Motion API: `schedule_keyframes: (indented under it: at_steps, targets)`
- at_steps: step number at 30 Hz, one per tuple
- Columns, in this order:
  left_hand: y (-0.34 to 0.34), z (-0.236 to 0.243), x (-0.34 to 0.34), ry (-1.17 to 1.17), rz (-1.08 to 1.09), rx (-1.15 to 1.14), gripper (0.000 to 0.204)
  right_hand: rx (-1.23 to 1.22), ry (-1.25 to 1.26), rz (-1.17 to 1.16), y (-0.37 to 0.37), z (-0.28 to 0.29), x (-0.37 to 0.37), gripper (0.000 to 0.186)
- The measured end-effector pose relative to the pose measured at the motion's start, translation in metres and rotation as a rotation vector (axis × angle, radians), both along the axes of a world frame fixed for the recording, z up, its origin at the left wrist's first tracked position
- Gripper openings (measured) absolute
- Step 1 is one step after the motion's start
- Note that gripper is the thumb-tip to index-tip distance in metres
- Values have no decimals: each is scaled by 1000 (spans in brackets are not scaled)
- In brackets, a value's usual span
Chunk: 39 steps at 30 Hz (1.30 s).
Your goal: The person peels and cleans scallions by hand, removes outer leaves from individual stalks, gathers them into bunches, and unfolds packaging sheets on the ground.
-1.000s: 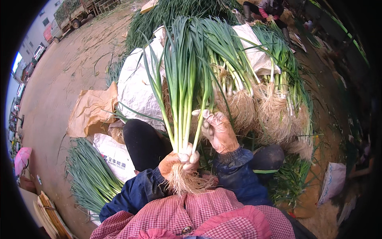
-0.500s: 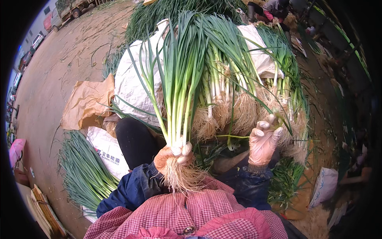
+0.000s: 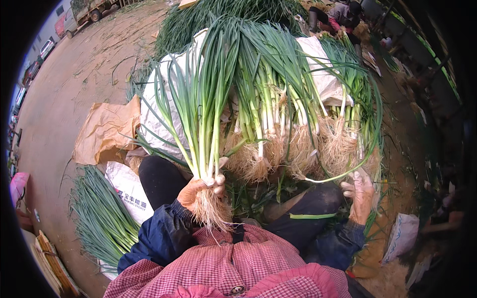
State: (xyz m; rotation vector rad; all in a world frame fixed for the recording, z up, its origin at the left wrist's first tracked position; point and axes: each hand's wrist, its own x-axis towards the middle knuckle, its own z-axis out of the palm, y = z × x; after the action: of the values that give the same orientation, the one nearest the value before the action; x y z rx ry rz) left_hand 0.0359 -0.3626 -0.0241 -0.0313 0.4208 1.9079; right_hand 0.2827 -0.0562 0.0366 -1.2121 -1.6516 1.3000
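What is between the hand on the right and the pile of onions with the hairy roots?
Nothing solid. The right hand sits at the edge of the onion pile, and one bent green leaf curves over just above its fingers. The left hand already holds its own bunch.

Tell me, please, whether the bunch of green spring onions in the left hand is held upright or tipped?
Upright: the bunch of green spring onions has leaves fanning upward and pale roots hanging below the left hand.

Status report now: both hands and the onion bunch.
Left hand shut on green onion bunch, roots down, held upright. Right hand open, at the rooted onion pile, touching a bent leaf. Nothing between hands and pile.
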Motion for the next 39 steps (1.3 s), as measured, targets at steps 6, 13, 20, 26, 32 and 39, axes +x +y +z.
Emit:
schedule_keyframes:
  at_steps: [6, 13, 20, 26, 32, 39]
  targets:
    - [30, -18, 16, -3, -187, 45, 25, 257, -189, 473, -52, -32, -101, 41]
    - [22, 37, 20, 130, 21, -182, 24, 171, -9, 575, -89, -5, -158, 21]
    - [28, 2, 32, -27, -31, -105, 23, -592, 252, 996, -102, -53, -183, 23]
    - [20, 13, 32, -102, -110, -52, 22, -300, 242, 745, -105, -53, -204, 16]
    - [19, -20, 58, -218, -50, -134, 24, 106, -9, 555, -115, -100, -155, 23]
    - [19, 14, 56, -211, -147, 76, 18, -542, 531, 832, -110, -22, -166, 32]
